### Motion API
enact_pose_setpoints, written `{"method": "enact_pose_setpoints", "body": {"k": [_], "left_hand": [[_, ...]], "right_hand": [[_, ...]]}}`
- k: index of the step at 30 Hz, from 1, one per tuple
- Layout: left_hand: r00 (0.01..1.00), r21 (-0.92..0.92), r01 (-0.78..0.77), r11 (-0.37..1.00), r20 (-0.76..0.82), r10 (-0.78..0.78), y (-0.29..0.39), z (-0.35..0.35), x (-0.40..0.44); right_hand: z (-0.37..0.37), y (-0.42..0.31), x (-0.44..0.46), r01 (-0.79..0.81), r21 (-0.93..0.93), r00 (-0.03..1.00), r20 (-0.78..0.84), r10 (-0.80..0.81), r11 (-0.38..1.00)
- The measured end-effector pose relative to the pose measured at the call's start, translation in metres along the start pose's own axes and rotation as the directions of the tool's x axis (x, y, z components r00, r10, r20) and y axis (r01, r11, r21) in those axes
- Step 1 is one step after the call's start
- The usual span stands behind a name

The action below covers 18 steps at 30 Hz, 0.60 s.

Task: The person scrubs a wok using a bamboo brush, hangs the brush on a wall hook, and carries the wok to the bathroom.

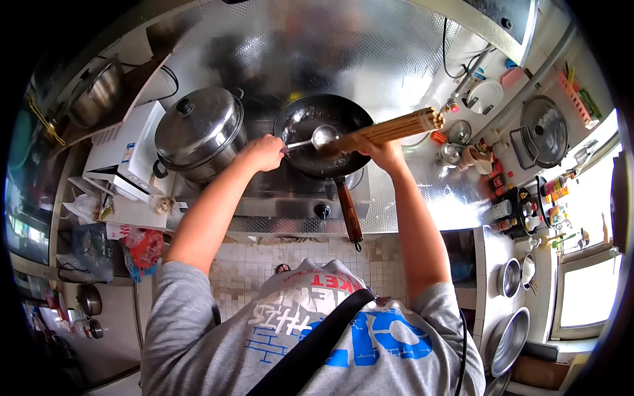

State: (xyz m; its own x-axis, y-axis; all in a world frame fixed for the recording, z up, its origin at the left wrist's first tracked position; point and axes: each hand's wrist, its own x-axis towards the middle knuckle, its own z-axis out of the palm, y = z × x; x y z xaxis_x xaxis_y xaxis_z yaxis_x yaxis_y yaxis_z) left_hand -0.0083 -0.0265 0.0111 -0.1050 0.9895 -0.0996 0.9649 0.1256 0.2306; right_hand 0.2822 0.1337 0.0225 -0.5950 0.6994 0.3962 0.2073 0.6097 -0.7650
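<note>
My left hand [263, 154] is closed round the handle of a metal ladle [323, 136], whose bowl is over the dark wok [310, 111]. Bundled thin sticks form a brush [403, 127], gripped by my right hand [380, 149]; its lower end reaches into the wok beside the ladle. The wok sits on the stove [284, 206], with its wooden handle pointing towards me. Wet-looking shiny spots show on the wok's inner surface. Whether the ladle and brush touch is not clear.
A lidded steel pot [199, 129] stands just left of the wok. Farther left is a white appliance [125, 152]. Bottles and jars [505, 208] line the right side, below a hanging lid [545, 132]. Metal bowls [508, 340] are at the lower right.
</note>
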Motion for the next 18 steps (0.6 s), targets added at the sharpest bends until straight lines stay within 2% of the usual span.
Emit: {"method": "enact_pose_setpoints", "body": {"k": [1, 3, 4, 7, 8, 10, 11, 13, 14, 17, 18], "left_hand": [[1.000, -0.005, 0.003, 1.000, 0.008, -0.003, 0.005, -0.005, -0.005], [1.000, 0.036, 0.006, 0.999, 0.014, -0.007, 0.007, -0.009, -0.008], [1.000, 0.079, -0.007, 0.997, -0.006, 0.007, 0.002, -0.005, -0.007], [0.988, 0.241, -0.043, 0.970, -0.135, 0.078, 0.002, -0.009, -0.016], [0.976, 0.300, -0.055, 0.952, -0.184, 0.114, 0.005, -0.011, -0.020], [0.909, 0.443, -0.050, 0.895, -0.352, 0.225, 0.008, -0.008, -0.026], [0.860, 0.511, -0.037, 0.859, -0.421, 0.288, 0.008, -0.007, -0.028], [0.848, 0.605, -0.051, 0.794, -0.394, 0.355, 0.004, -0.004, -0.033], [0.842, 0.648, -0.056, 0.760, -0.378, 0.384, 0.001, -0.003, -0.037], [0.859, 0.533, -0.031, 0.846, -0.419, 0.295, -0.009, -0.018, -0.040], [0.892, 0.393, 0.003, 0.919, -0.417, 0.176, -0.016, -0.019, -0.036]], "right_hand": [[0.007, 0.005, 0.001, -0.049, 0.152, 0.998, -0.041, 0.056, 0.987], [0.007, 0.014, 0.003, -0.065, 0.099, 0.981, -0.178, 0.082, 0.993], [0.002, 0.018, 0.006, 0.043, -0.162, 0.972, -0.223, -0.079, 0.986], [-0.007, 0.020, -0.005, -0.115, 0.047, 0.985, -0.124, 0.120, 0.992], [-0.007, 0.020, -0.010, -0.155, 0.163, 0.971, -0.157, 0.180, 0.974], [-0.003, 0.025, -0.017, -0.205, 0.390, 0.933, -0.199, 0.300, 0.898], [-0.001, 0.027, -0.022, -0.197, 0.411, 0.938, -0.183, 0.293, 0.890], [0.003, 0.032, -0.031, -0.181, 0.450, 0.949, -0.152, 0.275, 0.874], [0.010, 0.033, -0.035, -0.219, 0.507, 0.933, -0.143, 0.331, 0.834], [0.016, 0.027, -0.044, -0.283, 0.685, 0.873, -0.106, 0.477, 0.671], [0.018, 0.037, -0.045, -0.327, 0.754, 0.827, -0.062, 0.558, 0.569]]}}
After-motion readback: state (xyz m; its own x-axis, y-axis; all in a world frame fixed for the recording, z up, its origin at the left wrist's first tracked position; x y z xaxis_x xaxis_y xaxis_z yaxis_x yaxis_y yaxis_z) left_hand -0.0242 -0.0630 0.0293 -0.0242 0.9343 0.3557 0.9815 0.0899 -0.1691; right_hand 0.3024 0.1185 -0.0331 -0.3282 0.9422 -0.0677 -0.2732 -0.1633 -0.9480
